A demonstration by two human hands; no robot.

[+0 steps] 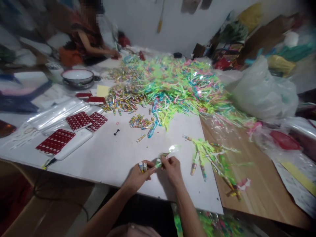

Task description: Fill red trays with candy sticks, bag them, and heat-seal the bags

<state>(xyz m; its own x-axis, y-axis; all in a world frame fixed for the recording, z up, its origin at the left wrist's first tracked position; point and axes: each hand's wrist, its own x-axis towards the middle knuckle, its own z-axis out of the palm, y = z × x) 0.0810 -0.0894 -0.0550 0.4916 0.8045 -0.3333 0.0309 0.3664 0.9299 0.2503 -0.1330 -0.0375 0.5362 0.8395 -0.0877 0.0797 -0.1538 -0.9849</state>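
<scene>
Low over the white table, my left hand (140,174) is closed around a couple of small printed tubes (143,166), their pale ends pointing up. Its thumb and forefinger also meet a greenish strip of thin film (158,162) that spans to my other hand. Pinched at the strip's far end is my right hand (171,167). A clear, shiny film end (174,148) sticks out beyond those fingers. To the right lie several printed tubes with lime-green streamers attached (202,154). Ahead is a small heap of loose printed tubes (140,121).
A large pile of green, pink and blue streamers (177,82) covers the far table. At left are red-and-white patterned pads (56,141), a white device (74,143) with a cable, and an enamel bowl (77,75). A stuffed plastic bag (264,89) stands right. Another person (86,39) works across.
</scene>
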